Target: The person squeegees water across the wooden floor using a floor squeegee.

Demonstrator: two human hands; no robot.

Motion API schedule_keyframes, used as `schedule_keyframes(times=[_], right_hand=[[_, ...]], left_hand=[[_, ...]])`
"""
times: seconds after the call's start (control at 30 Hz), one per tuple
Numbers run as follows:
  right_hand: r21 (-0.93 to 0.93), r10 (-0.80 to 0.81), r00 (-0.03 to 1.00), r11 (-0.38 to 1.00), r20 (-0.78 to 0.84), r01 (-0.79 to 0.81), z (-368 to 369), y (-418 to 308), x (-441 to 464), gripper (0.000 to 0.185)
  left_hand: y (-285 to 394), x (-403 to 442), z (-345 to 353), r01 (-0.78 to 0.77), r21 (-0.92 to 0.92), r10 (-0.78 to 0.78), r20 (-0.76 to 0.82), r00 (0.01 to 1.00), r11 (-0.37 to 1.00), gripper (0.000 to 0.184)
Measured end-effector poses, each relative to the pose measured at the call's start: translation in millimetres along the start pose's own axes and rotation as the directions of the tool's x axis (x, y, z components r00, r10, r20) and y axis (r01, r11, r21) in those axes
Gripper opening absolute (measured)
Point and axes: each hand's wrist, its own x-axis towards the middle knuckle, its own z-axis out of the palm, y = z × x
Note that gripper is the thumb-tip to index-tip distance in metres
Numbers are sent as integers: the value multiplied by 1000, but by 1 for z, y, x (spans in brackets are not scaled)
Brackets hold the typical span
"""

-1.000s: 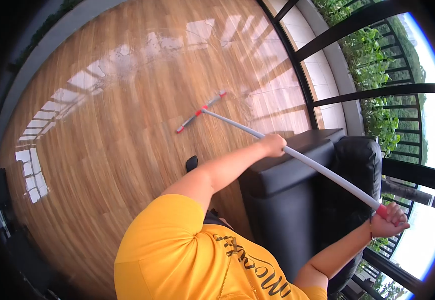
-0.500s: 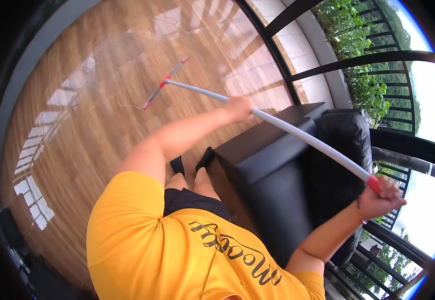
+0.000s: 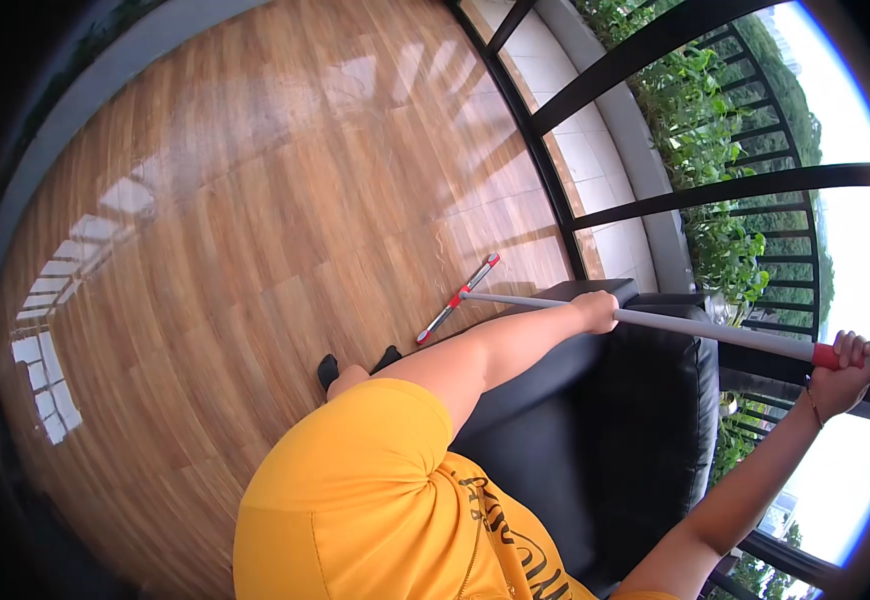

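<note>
Fingers [image 3: 857, 346] on our left hand [image 3: 595, 312] and right hand [image 3: 849, 384] hug a long, grey, metal-looking stick [image 3: 710, 331], likely light, stiff; good spots: middle, round red end [image 3: 825, 355].

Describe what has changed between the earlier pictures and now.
The head of the floor tool went farther out across the floor, then came back towards the feet and black sofa. The left hand and right hand have shifted rightward in the view. Nothing was grasped or released: both hands stay on the tool.
</note>
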Motion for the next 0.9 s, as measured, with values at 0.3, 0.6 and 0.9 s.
schedule_keyframes(times=[0.3,0.6,0.9], right_hand=[[311,64,989,945,134,-104,-35,91,-9,49],[539,448,890,729,89,-421,173,213,-313,45],[582,406,882,666,241,-466,278,149,-267,47]], left_hand=[[-71,-2,-85,-7,229,62,-233,971,973,12],[-335,-177,-311,577,498,-339,-489,804,647,8],[-310,-224,-440,345,569,-343,-117,932,747,17]])
